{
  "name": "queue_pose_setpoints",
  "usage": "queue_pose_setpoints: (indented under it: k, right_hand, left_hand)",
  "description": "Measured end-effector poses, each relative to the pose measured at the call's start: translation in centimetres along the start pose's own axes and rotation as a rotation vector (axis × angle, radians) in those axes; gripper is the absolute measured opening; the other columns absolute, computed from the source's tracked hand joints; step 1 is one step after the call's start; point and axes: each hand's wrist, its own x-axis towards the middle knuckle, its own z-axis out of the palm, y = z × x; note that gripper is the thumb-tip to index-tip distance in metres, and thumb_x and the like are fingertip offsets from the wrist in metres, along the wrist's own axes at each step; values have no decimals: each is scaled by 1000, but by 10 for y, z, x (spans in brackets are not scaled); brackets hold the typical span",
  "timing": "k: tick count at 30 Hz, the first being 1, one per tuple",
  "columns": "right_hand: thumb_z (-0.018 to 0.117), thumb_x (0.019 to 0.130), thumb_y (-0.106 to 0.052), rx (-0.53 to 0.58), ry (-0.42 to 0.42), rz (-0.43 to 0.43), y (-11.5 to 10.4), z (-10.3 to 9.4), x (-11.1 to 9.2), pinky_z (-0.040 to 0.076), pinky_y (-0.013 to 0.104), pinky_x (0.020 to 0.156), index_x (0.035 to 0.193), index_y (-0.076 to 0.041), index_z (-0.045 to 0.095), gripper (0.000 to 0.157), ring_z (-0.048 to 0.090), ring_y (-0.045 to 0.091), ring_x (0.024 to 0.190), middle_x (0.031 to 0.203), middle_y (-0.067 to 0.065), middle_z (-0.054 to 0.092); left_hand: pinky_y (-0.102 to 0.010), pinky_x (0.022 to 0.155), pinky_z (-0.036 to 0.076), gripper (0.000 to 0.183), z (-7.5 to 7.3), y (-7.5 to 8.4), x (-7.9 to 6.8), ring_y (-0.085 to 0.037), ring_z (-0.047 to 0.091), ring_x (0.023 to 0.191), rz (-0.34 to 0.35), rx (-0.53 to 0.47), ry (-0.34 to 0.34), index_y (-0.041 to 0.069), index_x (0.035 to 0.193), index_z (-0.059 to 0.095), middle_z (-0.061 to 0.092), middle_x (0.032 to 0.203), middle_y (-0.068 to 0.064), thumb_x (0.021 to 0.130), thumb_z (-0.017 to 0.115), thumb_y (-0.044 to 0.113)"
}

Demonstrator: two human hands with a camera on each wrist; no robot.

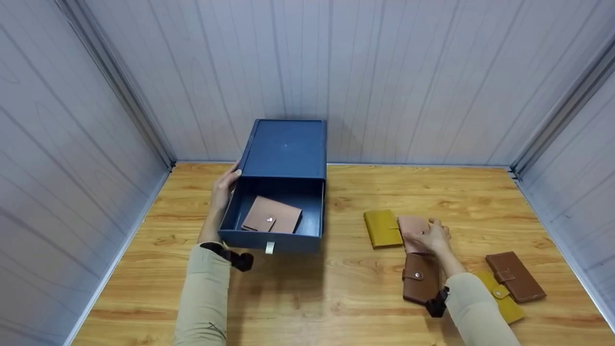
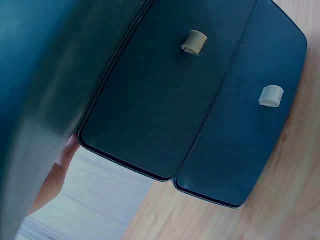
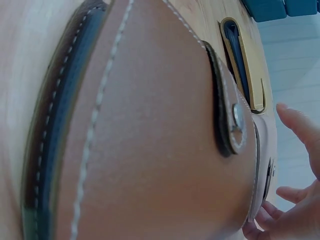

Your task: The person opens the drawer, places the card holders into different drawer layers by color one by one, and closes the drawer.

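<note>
A blue drawer cabinet (image 1: 288, 149) stands at the back with its top drawer (image 1: 298, 240) pulled out. Inside the drawer lies a pink snap wallet (image 1: 283, 216). My left hand (image 1: 223, 187) rests along the cabinet's left side, thumb at the front edge; in the left wrist view part of that hand (image 2: 52, 182) shows beside the cabinet. On the table, my right hand (image 1: 432, 237) is over a second pink wallet (image 1: 412, 226), fingers spread around it. The right wrist view shows fingertips (image 3: 265, 220) right at this wallet's edge. A brown snap wallet (image 1: 422, 278) lies just in front.
A mustard wallet (image 1: 383, 229) lies left of the right hand's wallet. Near the right forearm, another mustard wallet (image 1: 507, 305) and a brown wallet (image 1: 516, 276) overlap. Two lower drawers (image 2: 160, 95) with pale pull tabs are closed. Panel walls (image 1: 408, 81) enclose the wooden table (image 1: 365, 307).
</note>
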Motion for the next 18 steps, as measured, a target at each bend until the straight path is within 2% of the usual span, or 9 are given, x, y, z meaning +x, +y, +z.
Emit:
queue_pose_setpoints:
  k: [5, 13, 18]
  right_hand:
    - [70, 72, -36, -7, -23, 22, 2, 0, -1, 18, 58, 92, 134, 12, 18, 95, 14, 54, 116, 127, 40, 21]
    - [74, 66, -40, -44, -11, 8, 5, 4, -3, 20, 59, 90, 132, 11, 21, 98, 16, 54, 113, 125, 41, 20]
    - [76, 63, -40, -57, 1, 2, 5, 7, -5, 22, 58, 89, 133, 11, 21, 102, 17, 54, 112, 124, 41, 19]
  left_hand:
    - [-31, 96, 31, 40, 2, -1, 0, -24, 44, 114, -7, -18, 12, -9, 128, 40, 39, 130, -23, 89, 41, 1]
    - [-29, 96, 31, 40, 2, -1, 0, -26, 41, 117, -3, -12, 13, -9, 128, 40, 38, 131, -22, 89, 42, 2]
    - [-31, 97, 30, 41, 1, -1, 1, -20, 45, 112, -11, -27, 8, -9, 128, 39, 38, 131, -23, 89, 41, 2]
